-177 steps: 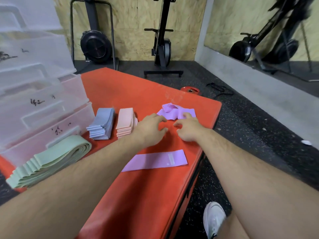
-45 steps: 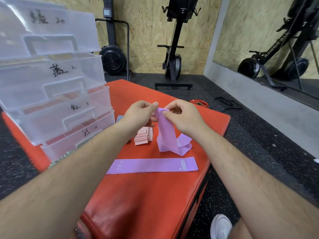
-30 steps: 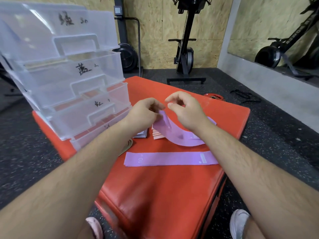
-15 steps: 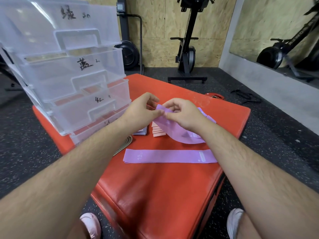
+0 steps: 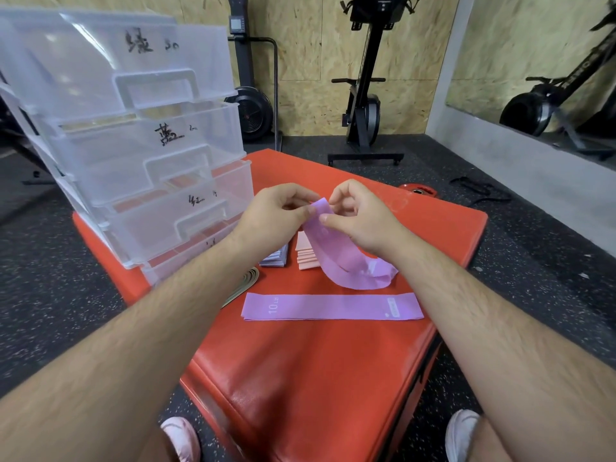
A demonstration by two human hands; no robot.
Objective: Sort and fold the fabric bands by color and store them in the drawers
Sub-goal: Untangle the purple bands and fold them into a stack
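- Half a second on, hangs longer and straighter at centre frame: held purple band (image 5: pixel 336 258), lower loop on the red pad (image 5: pixel 316 378), just above the flat purple band (image 5: pixel 330 306).
- Pinched at its top end by left hand (image 5: pixel 273 215) and right hand (image 5: pixel 360 218), thumb against forefinger, other fingers curled.

The red pad (image 5: pixel 316 395) lies open in front of the flat purple band (image 5: pixel 330 306). The drawer stack (image 5: pixel 133 145) walls the left, with folded piles (image 5: pixel 305 258) seemingly crowding its foot.
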